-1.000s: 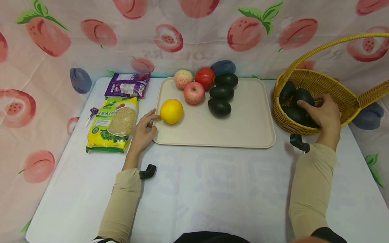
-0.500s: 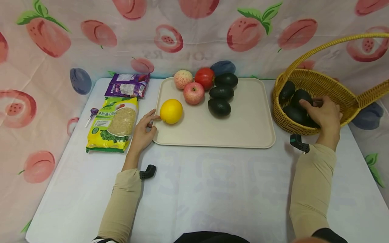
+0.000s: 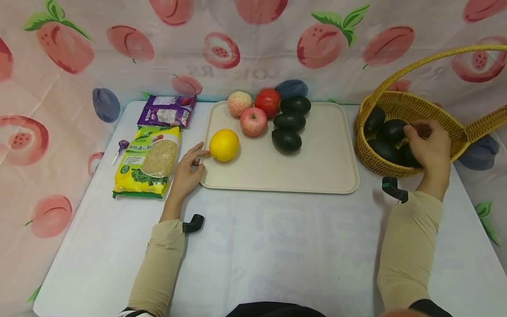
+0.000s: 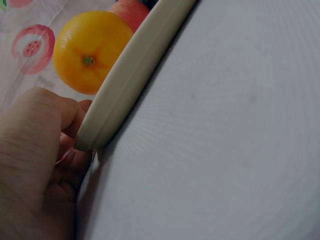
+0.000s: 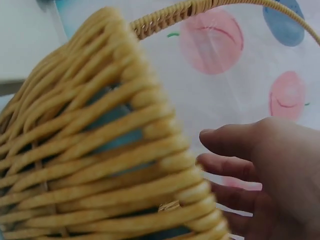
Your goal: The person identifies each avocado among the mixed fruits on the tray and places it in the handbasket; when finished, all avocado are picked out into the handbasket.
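My left hand (image 3: 189, 171) holds the left edge of the beige tray (image 3: 253, 178), its fingertips beside an orange (image 3: 224, 145). In the left wrist view, the thumb and fingers of the left hand (image 4: 37, 150) meet the tray's rim (image 4: 117, 95). My right hand (image 3: 431, 143) is over the yellow wicker basket (image 3: 366, 154), just right of a dark avocado (image 3: 392, 130) among several avocados. In the right wrist view, the right hand (image 5: 280, 175) has thumb and fingers apart beside the basket's rim (image 5: 165, 145), with nothing seen between them; the fingertips are partly hidden.
On the tray lie a peach (image 3: 239, 103), a pomegranate (image 3: 267, 102), an apple (image 3: 253, 121) and three avocados (image 3: 287, 140). Left of it are a yellow food bag (image 3: 146, 163), a purple packet (image 3: 167, 110) and a lollipop (image 3: 120, 149). A tall handle (image 3: 412, 64) arches over the basket.
My right hand has let go of the avocado in the basket and shifted slightly right, away from it. The left hand stays at the tray's edge.
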A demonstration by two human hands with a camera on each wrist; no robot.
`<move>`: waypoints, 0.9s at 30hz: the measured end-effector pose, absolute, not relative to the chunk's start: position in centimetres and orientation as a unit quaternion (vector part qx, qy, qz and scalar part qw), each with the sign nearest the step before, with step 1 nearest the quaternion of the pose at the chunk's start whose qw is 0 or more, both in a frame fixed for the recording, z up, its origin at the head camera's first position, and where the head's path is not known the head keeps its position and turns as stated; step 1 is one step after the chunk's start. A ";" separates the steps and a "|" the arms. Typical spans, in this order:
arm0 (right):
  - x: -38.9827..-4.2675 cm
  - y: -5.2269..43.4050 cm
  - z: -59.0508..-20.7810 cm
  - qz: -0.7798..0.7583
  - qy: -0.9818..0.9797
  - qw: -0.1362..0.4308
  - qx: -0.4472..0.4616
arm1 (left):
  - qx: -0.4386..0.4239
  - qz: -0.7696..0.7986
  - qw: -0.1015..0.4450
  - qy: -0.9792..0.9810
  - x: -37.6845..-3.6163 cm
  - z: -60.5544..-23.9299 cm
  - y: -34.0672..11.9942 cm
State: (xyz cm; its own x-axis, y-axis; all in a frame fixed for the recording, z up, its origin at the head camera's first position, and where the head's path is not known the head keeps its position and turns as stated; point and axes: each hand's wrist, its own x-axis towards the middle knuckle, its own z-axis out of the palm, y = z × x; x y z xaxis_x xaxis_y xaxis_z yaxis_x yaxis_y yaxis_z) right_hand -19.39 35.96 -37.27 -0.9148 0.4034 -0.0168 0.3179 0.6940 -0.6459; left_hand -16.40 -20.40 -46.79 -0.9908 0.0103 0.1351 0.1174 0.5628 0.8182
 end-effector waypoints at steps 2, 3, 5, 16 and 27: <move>-19.3 35.8 -37.0 0.344 -0.917 0.065 -0.190 | -0.037 -0.466 0.057 -0.882 -16.4 -46.8 -20.4; -19.3 35.7 -36.9 0.348 -0.917 0.064 -0.186 | -0.037 -0.466 0.057 -0.882 -16.4 -46.8 -20.4; -19.3 35.5 -36.7 0.354 -0.916 0.060 -0.179 | -0.036 -0.465 0.057 -0.883 -16.4 -46.8 -20.4; -21.0 35.9 -38.9 0.355 -0.927 0.075 -0.095 | -0.033 -0.466 0.055 -0.883 -16.4 -46.8 -20.5; -19.4 32.7 -36.2 0.357 -0.934 0.022 0.021 | -0.030 -0.466 0.053 -0.883 -16.4 -46.9 -20.5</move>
